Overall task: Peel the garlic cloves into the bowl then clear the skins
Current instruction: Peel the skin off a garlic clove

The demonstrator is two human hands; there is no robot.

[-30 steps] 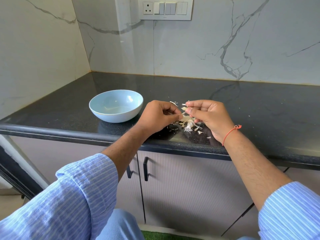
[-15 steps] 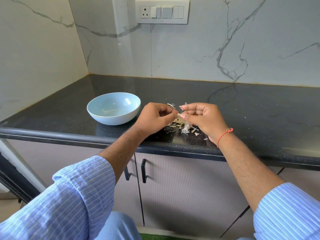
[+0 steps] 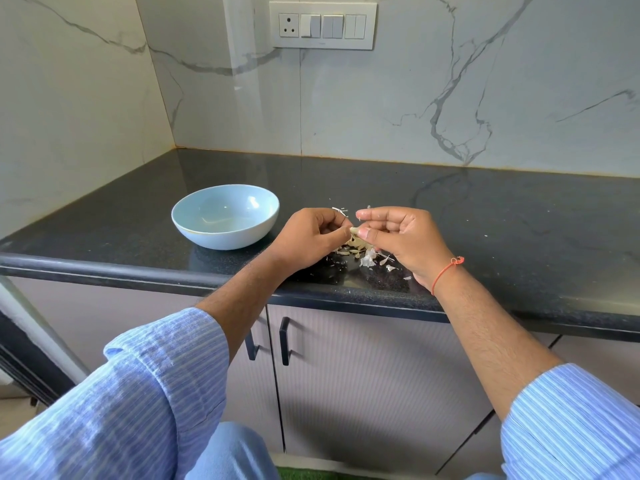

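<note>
A small pale garlic clove (image 3: 354,230) sits between my two hands above the black counter. My left hand (image 3: 311,237) pinches it with curled fingers, and my right hand (image 3: 398,237) pinches its other side with thumb and fingers. Below the hands lies a pile of garlic skins (image 3: 367,254), with more bits scattered just behind the hands. The light blue bowl (image 3: 194,226) stands on the counter left of my left hand; its inside looks bare apart from reflections.
The black granite counter (image 3: 519,220) runs back to a marble wall with a switch plate (image 3: 322,26). Another marble wall closes the left side. Cabinet doors with black handles (image 3: 284,341) sit under the counter's front edge.
Both hands stay together on the clove, working it with only small finger shifts. The view has tilted slightly, so everything sits a little lower in the frame.
</note>
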